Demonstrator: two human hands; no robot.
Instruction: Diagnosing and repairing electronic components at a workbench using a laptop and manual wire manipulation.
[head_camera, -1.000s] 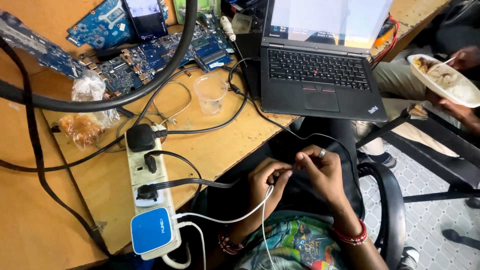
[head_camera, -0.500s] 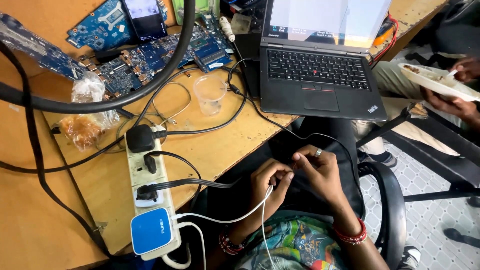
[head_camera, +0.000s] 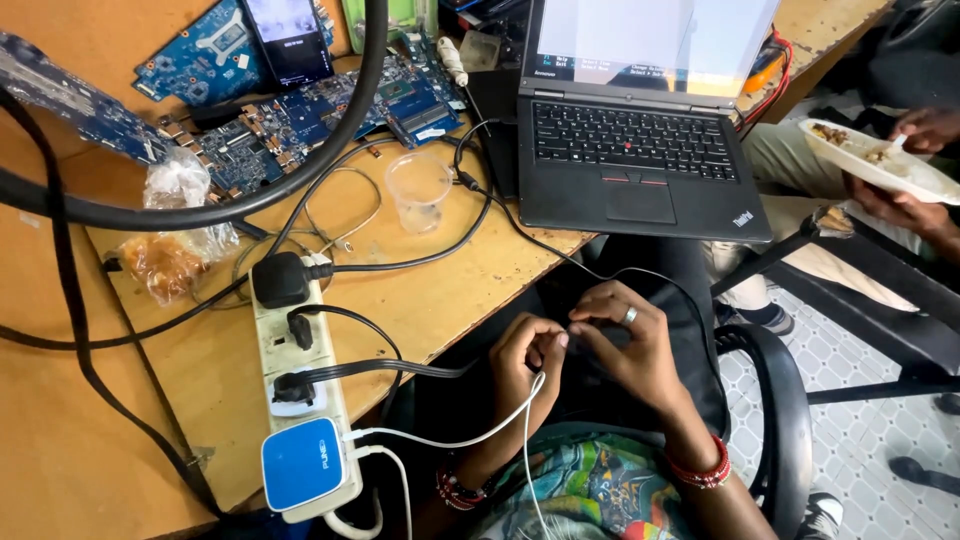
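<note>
My left hand (head_camera: 525, 362) and my right hand (head_camera: 625, 340) meet in my lap below the wooden desk's (head_camera: 440, 290) front edge. A white cable (head_camera: 470, 437) runs from the blue and white charger (head_camera: 303, 463) up into my left hand, whose fingers are closed on it. My right hand, with a ring on one finger, pinches a thin black cable (head_camera: 640, 272) that leads up to the black laptop (head_camera: 640, 130). The fingertips of both hands touch, and what lies between them is hidden.
A white power strip (head_camera: 295, 345) with black plugs lies on the desk. Blue circuit boards (head_camera: 300, 120), a phone (head_camera: 290, 40), a clear plastic cup (head_camera: 418, 190) and a bagged snack (head_camera: 165, 255) sit behind it. At right another person (head_camera: 900, 200) holds a white plate of food (head_camera: 875, 160).
My right hand has shifted slightly left and down, closer to my left hand. The person at right has moved the plate a little.
</note>
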